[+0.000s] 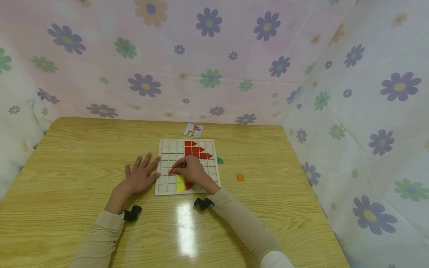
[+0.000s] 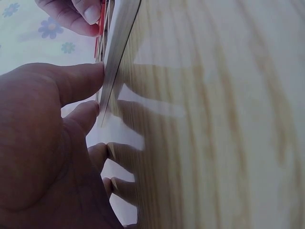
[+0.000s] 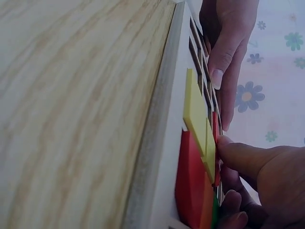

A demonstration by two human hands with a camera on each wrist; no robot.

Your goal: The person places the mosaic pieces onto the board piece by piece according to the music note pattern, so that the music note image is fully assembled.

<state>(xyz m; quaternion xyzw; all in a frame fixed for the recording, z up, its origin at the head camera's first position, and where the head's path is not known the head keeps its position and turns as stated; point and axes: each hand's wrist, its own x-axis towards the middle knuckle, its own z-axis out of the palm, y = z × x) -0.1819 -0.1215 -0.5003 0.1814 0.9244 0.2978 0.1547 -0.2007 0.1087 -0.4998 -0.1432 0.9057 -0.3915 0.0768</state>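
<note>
A light wooden grid board (image 1: 164, 187) lies on the table. My right hand (image 1: 193, 170) reaches over it and pinches a red quarter-round piece (image 1: 171, 172) at a cell left of the middle. Its thumb (image 3: 238, 155) is right at the red edge in the right wrist view. Below the fingers sit yellow squares (image 1: 180, 187) and another curved red piece (image 1: 189, 185). Red squares and triangles (image 1: 196, 149) form rows at the upper right of the grid, partly hidden by the hand. My left hand (image 1: 140, 178) is spread on the table, its thumb and index finger touching the board's left edge.
A small pattern card (image 1: 193, 130) lies behind the board. A green quarter-round piece (image 1: 219, 160) rests by the board's right edge, and an orange square (image 1: 240, 177) lies farther right. Flowered cloth (image 1: 214, 56) hangs behind the wooden table (image 1: 268, 208) and along its sides.
</note>
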